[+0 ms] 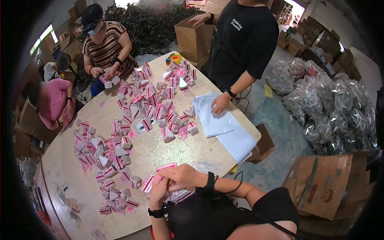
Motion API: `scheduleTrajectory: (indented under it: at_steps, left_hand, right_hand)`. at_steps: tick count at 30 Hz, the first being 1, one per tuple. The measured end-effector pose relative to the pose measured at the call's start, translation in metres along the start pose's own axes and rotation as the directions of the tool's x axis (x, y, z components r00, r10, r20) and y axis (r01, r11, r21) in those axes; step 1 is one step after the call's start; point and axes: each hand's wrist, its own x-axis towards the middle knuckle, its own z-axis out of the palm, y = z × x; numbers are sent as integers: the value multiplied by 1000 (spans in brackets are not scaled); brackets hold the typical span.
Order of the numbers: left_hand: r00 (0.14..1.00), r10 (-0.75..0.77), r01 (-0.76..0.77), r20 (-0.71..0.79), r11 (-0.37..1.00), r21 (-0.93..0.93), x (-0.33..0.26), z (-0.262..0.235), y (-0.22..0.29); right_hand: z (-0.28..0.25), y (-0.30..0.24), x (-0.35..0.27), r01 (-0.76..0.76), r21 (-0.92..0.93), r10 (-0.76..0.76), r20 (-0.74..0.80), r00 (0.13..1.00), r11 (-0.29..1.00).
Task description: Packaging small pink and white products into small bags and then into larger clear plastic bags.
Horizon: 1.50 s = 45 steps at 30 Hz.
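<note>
Now a small pink-and-white packet (166, 167) is pinched between both hands at the near edge of the desk (192, 154). It is gripped from above by the right hand (182, 176), fingers curled over its top, while its lower end is grasped by the left hand (159, 191). More clear packets (180, 195) are bunched just under the hands. Similar packets (150, 108) are scattered across the desk in loose heaps. White sheets (222, 124) are pressed down by a standing person's hand (220, 103) at the far right edge.
</note>
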Motion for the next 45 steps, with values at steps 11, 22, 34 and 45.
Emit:
scheduleTrajectory:
  at_steps: [11, 22, 34, 45]
  left_hand:
    - [1000, 15, -15, -4, 876, -482, -11, 1, -2]
    - [976, 118, -164, -184, 951, -263, -4, -3, -1]
    - [928, 91, -109, -361, 994, -30, -25, -16, -2]
    - [969, 236, -230, -77, 970, 74, 7, 29, 8]
  right_hand:
    - [-14, 6, -7, -266, 485, 217, 156, 964, 833]
    - [-17, 59, -28, -406, 831, 666, 58, 744, 381]
    - [-2, 63, -50, -363, 883, 698, 59, 714, 297]
    - [14, 33, -18, -164, 927, 598, -77, 798, 338]
